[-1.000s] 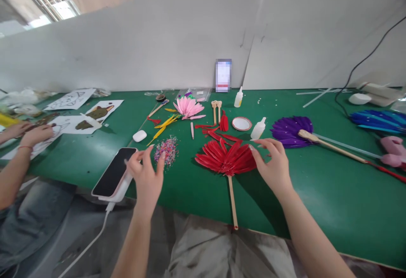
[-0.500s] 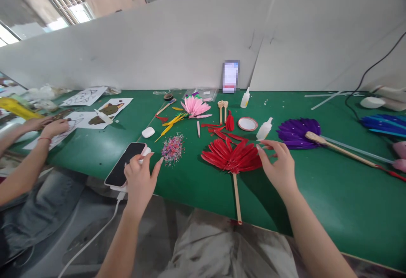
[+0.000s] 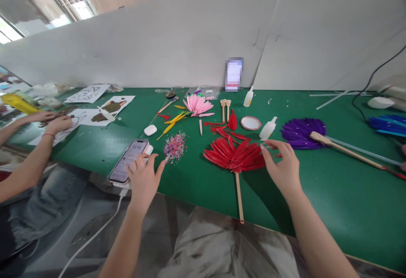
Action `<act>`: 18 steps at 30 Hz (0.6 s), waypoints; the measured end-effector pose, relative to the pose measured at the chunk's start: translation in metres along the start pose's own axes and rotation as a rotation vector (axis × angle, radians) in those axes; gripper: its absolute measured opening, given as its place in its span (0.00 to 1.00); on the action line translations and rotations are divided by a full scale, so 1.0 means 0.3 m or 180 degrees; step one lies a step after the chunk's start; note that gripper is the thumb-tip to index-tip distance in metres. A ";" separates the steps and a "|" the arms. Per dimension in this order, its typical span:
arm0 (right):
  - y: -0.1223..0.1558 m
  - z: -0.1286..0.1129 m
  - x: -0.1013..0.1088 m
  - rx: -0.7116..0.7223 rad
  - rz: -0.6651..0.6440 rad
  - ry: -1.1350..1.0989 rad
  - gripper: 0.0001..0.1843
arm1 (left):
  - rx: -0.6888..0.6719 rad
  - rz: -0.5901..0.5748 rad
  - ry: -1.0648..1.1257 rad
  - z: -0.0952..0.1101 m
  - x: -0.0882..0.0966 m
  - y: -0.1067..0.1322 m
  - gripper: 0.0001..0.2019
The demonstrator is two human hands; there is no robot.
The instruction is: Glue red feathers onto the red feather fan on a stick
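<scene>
My left hand (image 3: 144,180) is open, fingers spread over the lower right edge of a phone (image 3: 128,163) whose lit screen reads 13:19. Just right of its thumb is a pile of multicoloured sequins or beads (image 3: 175,147). A red feather fan (image 3: 233,155) with a pale wooden handle (image 3: 239,197) lies in front of me, small shiny bits at its feather bases. Beside the fan's right edge is my right hand (image 3: 283,166), thumb and forefinger tips nearly together in a pinch; anything between them is too small to make out. A white glue bottle (image 3: 268,128) stands just beyond that hand.
Loose red feathers (image 3: 233,119), a shallow white dish (image 3: 250,122), pink feathers (image 3: 198,105) and another glue bottle (image 3: 248,97) are farther back. A purple feather fan (image 3: 303,133) lies right. At left, a co-worker's hands (image 3: 58,123) work over paper drawings (image 3: 85,117).
The phone screen under my left hand has gone from dark to lit. Both hands keep nearly the same places; the whole view has shifted slightly.
</scene>
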State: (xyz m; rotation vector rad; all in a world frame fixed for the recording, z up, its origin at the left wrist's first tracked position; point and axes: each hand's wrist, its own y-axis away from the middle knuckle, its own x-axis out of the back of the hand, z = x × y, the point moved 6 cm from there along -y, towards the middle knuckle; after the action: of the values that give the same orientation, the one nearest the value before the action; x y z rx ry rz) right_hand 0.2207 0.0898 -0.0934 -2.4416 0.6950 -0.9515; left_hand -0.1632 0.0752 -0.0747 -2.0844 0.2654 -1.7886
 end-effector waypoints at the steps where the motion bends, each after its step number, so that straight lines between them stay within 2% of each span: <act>1: 0.000 0.000 0.000 -0.0004 -0.0006 0.0002 0.11 | 0.0023 -0.0013 0.0010 -0.003 -0.002 -0.001 0.20; 12: -0.001 -0.002 0.001 0.0031 0.0013 0.0009 0.10 | 0.0091 -0.0094 0.0122 -0.030 -0.039 -0.023 0.20; 18: 0.000 -0.005 0.001 0.0012 -0.0001 0.0012 0.10 | 0.0007 -0.0005 0.0192 -0.017 -0.022 -0.005 0.20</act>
State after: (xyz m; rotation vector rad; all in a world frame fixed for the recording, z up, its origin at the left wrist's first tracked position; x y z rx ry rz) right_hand 0.2197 0.0893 -0.0924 -2.4372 0.6935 -0.9570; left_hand -0.1696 0.0782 -0.0795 -2.0320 0.2782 -1.8538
